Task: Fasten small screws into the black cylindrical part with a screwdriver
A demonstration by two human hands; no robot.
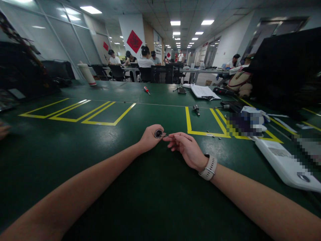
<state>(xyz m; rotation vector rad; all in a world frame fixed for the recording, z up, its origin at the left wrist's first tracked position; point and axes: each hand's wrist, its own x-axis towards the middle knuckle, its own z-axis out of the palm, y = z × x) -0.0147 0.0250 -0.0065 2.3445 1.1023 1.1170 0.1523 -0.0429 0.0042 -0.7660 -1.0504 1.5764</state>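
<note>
My left hand (149, 138) is closed around a round metal cylinder (158, 134), whose dark hollow end faces me. Between the thumb and fingers of my right hand (187, 147) is a thin metal rod (166, 136); its far tip meets the cylinder's opening, and whether it goes inside I cannot tell. Both hands are just above the green table (120, 201). Beyond my right hand, a shiny metal fitting (196, 109) lies within yellow tape lines (209, 134), and several tiny dark parts (213, 136) are scattered close by.
Farther back lie a red-handled screwdriver (146, 90) and a clipboard with papers (204, 91). A tall cup (87, 74) stands at the back left. At right are a white device (286, 164) and a cluttered pile. Another person's hand (3, 130) shows at the left edge.
</note>
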